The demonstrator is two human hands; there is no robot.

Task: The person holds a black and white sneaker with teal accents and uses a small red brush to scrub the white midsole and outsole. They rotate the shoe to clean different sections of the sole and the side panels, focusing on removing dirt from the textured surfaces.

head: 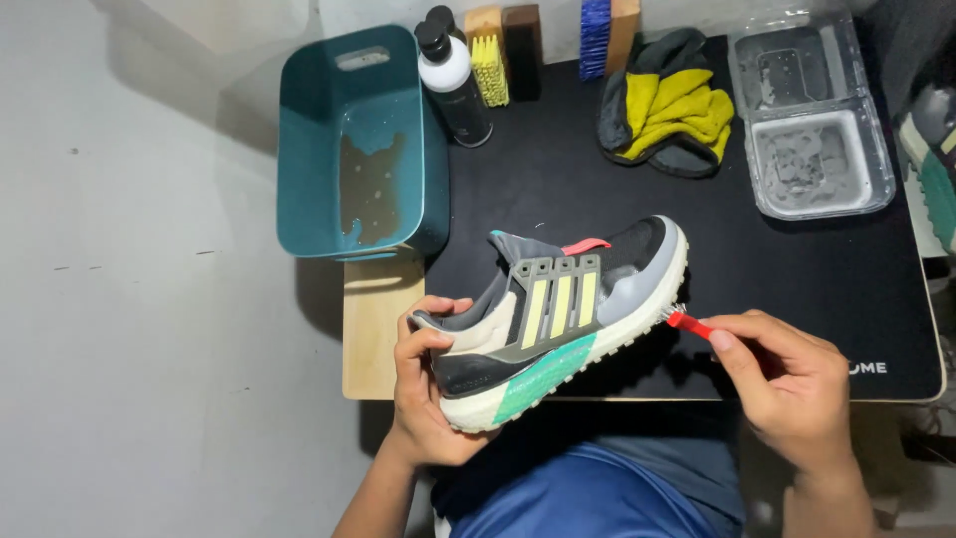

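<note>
My left hand (423, 384) grips the heel of a grey and black sneaker (558, 309) with pale yellow stripes, a white sole and a teal patch, held tilted above the table's front edge. My right hand (792, 384) pinches a small red-handled brush (687, 321), its tip touching the white sole at the toe end of the sneaker.
A black mat (797, 289) covers the table. At the back stand a teal tub (354, 149) with a little dirty water, a white and black bottle (453, 85), several brushes (493, 60), a yellow and grey cloth (672, 105) and a clear plastic tray (812, 120). Another shoe (936, 169) shows at the right edge.
</note>
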